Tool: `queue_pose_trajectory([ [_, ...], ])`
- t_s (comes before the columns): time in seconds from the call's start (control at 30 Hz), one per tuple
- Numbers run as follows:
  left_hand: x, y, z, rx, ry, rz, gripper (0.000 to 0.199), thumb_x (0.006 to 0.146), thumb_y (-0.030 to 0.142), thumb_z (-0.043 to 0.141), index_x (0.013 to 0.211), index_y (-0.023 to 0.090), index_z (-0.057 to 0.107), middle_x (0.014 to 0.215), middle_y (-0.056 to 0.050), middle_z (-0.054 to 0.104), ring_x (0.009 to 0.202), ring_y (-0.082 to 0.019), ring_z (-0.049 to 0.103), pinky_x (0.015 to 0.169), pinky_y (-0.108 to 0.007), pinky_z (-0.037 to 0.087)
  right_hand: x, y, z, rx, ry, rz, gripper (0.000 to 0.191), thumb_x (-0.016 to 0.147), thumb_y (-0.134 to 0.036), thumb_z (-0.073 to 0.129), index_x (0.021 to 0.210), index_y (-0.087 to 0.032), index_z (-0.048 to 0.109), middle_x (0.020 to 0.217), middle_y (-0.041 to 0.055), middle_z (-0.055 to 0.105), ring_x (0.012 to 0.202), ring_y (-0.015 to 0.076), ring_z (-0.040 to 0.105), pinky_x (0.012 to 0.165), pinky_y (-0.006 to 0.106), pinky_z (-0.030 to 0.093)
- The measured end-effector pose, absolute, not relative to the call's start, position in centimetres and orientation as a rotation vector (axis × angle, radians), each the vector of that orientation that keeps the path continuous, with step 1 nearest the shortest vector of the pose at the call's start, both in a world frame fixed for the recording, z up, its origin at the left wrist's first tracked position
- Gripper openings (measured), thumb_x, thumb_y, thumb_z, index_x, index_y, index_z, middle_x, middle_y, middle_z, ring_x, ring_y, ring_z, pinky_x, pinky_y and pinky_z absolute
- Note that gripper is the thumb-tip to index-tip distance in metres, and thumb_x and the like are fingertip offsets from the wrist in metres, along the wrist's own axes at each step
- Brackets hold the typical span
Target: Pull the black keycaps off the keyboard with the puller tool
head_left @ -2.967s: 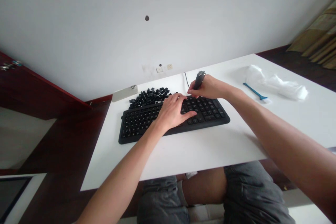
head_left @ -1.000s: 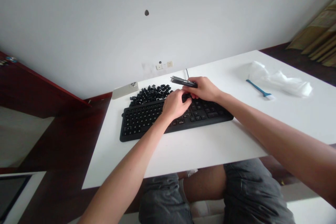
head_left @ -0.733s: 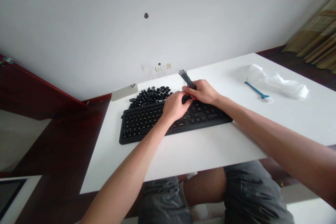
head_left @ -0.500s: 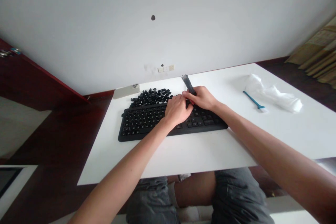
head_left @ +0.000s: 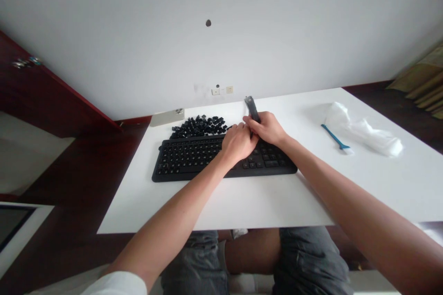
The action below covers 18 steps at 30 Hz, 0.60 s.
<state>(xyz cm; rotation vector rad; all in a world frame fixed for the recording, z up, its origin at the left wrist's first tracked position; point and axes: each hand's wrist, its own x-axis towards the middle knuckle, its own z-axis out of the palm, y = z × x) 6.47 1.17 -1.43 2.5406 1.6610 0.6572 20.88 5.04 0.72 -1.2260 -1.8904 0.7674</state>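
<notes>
A black keyboard (head_left: 194, 173) lies on the white table, its left part stripped of keycaps and showing rows of small pale switches. Keys still sit on its right part. My right hand (head_left: 268, 128) is closed around a dark, narrow tool (head_left: 252, 107) with a flared upper end, held upright over the keyboard's upper middle. The tool's lower tip is hidden by my fingers. My left hand (head_left: 238, 142) rests on the keyboard against my right hand, fingers curled in; whatever they pinch is hidden. Behind the keyboard is a pile of loose black keycaps (head_left: 199, 126).
A phone (head_left: 168, 117) lies at the table's back left. To the right, a blue-handled brush (head_left: 335, 137) lies beside a crumpled clear plastic bag (head_left: 363, 131). The white table (head_left: 263, 203) stands near a wall with sockets (head_left: 222, 90).
The view has shifted slightly. My left hand has moved a little rightward, closer against my right hand. The tool stays in my right hand.
</notes>
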Motion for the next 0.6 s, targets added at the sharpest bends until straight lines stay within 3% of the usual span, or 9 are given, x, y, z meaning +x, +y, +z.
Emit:
queue_pose_trajectory([
  [0.2, 3.4, 2.6, 0.3, 2.361, 1.239, 0.733, 0.021, 0.090, 0.023, 0.075, 0.110, 0.021, 0.070, 0.113, -0.009, 0.075, 0.104, -0.025, 0.073, 0.094, -0.040, 0.062, 21.1, 5.1, 0.7, -1.227, -1.885, 0.770, 0.048, 0.095, -0.056, 0.056, 0.062, -0.020, 0.055, 0.060, 0.0023, 0.060, 0.061, 0.0168, 0.054, 0.064, 0.032, 0.040],
  [0.43, 0.7, 4.0, 1.3, 2.285, 1.226, 0.644, 0.018, 0.085, 0.024, 0.083, 0.101, 0.023, 0.076, 0.101, -0.005, 0.079, 0.095, -0.023, 0.074, 0.090, -0.040, 0.061, 21.2, 5.1, 0.7, -1.244, -1.937, 0.738, 0.047, 0.095, -0.055, 0.056, 0.063, -0.021, 0.051, 0.058, -0.0003, 0.053, 0.061, 0.0154, 0.048, 0.063, 0.032, 0.035],
  [0.6, 0.9, 4.2, 1.4, 2.475, 1.159, 0.634, 0.004, 0.087, 0.024, 0.080, 0.091, 0.025, 0.081, 0.092, -0.003, 0.077, 0.091, -0.023, 0.072, 0.092, -0.040, 0.056, 21.3, 5.2, 0.6, -1.283, -1.953, 0.714, 0.050, 0.096, -0.056, 0.055, 0.062, -0.021, 0.049, 0.057, -0.0003, 0.051, 0.060, 0.0155, 0.047, 0.062, 0.033, 0.033],
])
